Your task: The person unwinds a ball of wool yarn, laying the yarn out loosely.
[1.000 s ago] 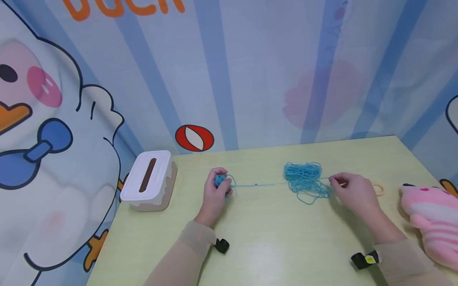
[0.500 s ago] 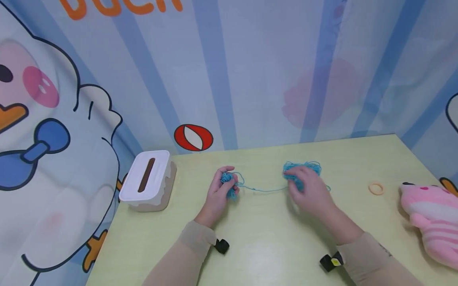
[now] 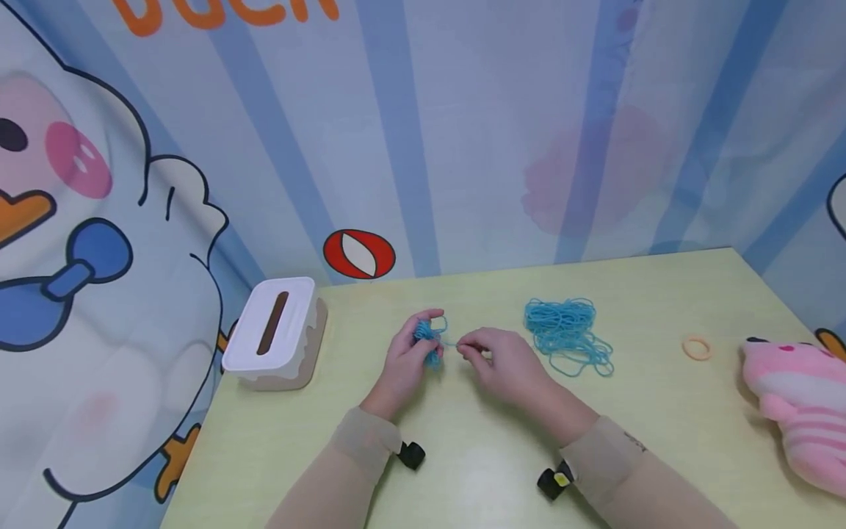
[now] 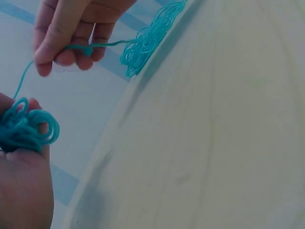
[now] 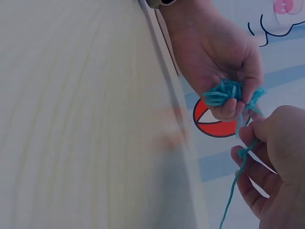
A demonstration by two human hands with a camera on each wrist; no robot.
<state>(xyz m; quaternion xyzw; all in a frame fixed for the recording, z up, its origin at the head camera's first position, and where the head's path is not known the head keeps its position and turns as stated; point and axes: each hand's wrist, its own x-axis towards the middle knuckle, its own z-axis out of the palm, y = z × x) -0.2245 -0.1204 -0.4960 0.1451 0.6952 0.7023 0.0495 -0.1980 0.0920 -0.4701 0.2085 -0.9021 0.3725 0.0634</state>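
A small bundle of blue yarn [image 3: 428, 332] sits in my left hand [image 3: 405, 358], its fingers and thumb curled round it. In the left wrist view, loops of that bundle [image 4: 33, 128] bulge out past the palm. Just to its right, my right hand [image 3: 504, 361] pinches the strand between thumb and fingertips. The right wrist view shows a small knot [image 5: 244, 152] in the strand [image 5: 231, 193] by the right fingers. A larger loose pile of blue yarn [image 3: 562, 327] lies on the table, right of both hands, and the strand runs toward it in the left wrist view.
A white-lidded box [image 3: 280, 330] with a brown slot stands at the table's left. Toward the right lie a pale orange ring [image 3: 697, 348] and a pink striped plush toy [image 3: 803, 411]. Behind the table [image 3: 463, 470] hangs a printed curtain [image 3: 482, 132].
My right hand has come leftward from beyond the yarn pile, across it, to beside my left hand. The left hand has shifted slightly right, still holding its bundle.
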